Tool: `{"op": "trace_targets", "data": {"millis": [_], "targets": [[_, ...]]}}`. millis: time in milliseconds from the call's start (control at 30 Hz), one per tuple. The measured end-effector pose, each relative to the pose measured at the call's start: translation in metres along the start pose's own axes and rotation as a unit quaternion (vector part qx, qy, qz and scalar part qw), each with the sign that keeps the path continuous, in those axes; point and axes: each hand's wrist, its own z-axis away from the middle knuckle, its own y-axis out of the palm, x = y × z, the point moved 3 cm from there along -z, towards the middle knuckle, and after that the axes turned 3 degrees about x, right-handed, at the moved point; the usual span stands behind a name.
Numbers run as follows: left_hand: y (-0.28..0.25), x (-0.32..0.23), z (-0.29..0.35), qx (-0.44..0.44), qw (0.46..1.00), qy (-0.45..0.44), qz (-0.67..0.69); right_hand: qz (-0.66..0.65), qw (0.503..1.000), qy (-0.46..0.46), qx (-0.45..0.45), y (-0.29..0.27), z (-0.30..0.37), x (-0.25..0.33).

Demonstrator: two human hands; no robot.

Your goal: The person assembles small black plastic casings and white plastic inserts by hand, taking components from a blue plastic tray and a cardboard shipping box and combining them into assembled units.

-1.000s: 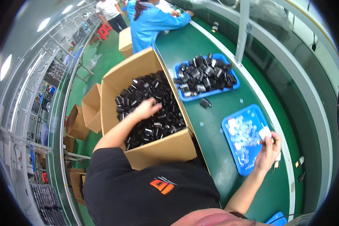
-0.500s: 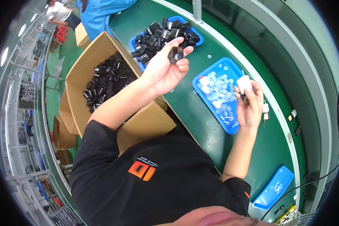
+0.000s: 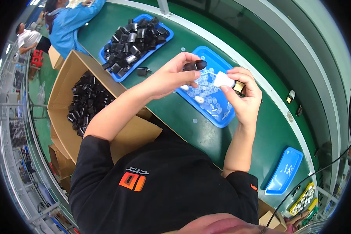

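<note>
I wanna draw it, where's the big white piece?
In the head view, the big white piece is right of centre, held in the right hand over the middle blue tray, just right of the black piece in the left hand.

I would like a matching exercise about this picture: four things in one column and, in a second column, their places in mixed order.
Things
1. white plastic piece
2. small clear rings
3. cardboard box
4. one dark plastic part

Places
A. beside the green table, with many black plastic parts inside
B. in the left hand
C. mostly in the blue tray beneath the hands
D. in the right hand

Pairs: 1-D, 2-C, 3-A, 4-B
</note>
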Motion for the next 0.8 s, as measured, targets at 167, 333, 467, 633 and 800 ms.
{"op": "trace_targets", "data": {"millis": [167, 333, 467, 633, 800], "targets": [[0.008, -0.007, 0.003, 0.048, 0.925, 0.038, -0.375, 0.181, 0.982, 0.027, 0.05, -0.001, -0.001, 0.026], [0.018, -0.006, 0.006, 0.102, 0.873, 0.09, -0.469, 0.134, 0.987, 0.026, 0.08, 0.002, -0.001, 0.013], [0.018, -0.002, 0.0, 0.063, 0.899, 0.12, -0.417, 0.03, 0.998, 0.063, -0.004, 0.013, 0.001, 0.004], [0.017, -0.001, 0.004, 0.037, 0.903, 0.132, -0.407, -0.035, 0.994, 0.103, 0.015, 0.009, 0.002, -0.01], [0.02, -0.004, 0.005, 0.049, 0.893, 0.111, -0.433, 0.035, 0.993, 0.051, 0.105, 0.014, -0.002, -0.017]]}}
